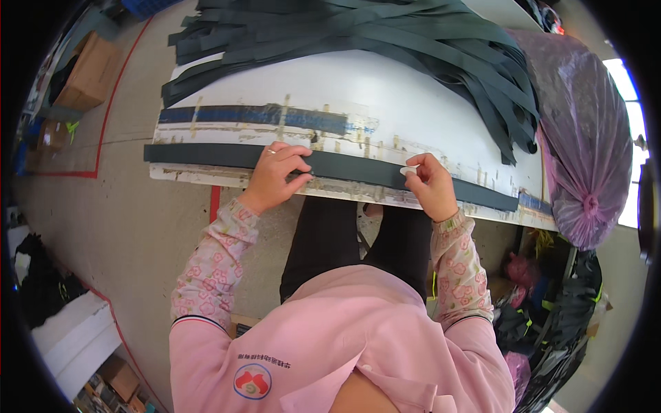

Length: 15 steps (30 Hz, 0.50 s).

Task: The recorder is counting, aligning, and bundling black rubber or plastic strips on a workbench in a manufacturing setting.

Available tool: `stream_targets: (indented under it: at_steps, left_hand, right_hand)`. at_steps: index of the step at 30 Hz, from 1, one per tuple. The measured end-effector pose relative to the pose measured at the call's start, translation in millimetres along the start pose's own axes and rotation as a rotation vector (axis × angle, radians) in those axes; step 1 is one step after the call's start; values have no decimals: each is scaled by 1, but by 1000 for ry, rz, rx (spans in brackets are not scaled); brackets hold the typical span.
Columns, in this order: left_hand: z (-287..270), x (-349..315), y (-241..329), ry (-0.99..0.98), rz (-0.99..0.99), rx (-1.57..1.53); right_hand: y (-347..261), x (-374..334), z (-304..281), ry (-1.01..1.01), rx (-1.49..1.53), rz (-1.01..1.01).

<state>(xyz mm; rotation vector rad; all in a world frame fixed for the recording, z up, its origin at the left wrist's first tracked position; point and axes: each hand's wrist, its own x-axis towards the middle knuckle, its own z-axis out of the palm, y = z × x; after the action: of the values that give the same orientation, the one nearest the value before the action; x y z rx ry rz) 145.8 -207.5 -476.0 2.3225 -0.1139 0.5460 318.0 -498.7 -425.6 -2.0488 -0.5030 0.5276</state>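
Observation:
A long dark green fabric strip (358, 165) lies along the near edge of the white table (385, 93). My left hand (279, 175) rests on it left of the middle, fingers curled and thumb drawn in at the strip's near edge. To the right, my right hand (434, 184) pinches a small white flat piece (407, 171) between thumb and forefinger, just over the strip. That piece looks like chalk, but much of it is hidden by the fingers. A large pile of similar dark green strips (358, 27) is heaped across the table's far side.
Tape and a worn blue band (241, 115) mark the tabletop behind the strip. A full purple plastic bag (585, 138) stands against the table's right end. Cardboard boxes (89, 72) sit on the far left. Dark goods (551, 323) are stacked at lower right.

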Motion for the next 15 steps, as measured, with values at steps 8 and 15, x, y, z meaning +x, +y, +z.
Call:
stream_targets:
  at_steps: [8, 15]
  left_hand:
    - [2, 2, 0, 11, -38, 64]
    - [1, 6, 4, -22, -36, 100]
  right_hand:
    - [24, -32, -37, 61, -89, -78]
    - [28, -34, -25, 50, -297, -218]
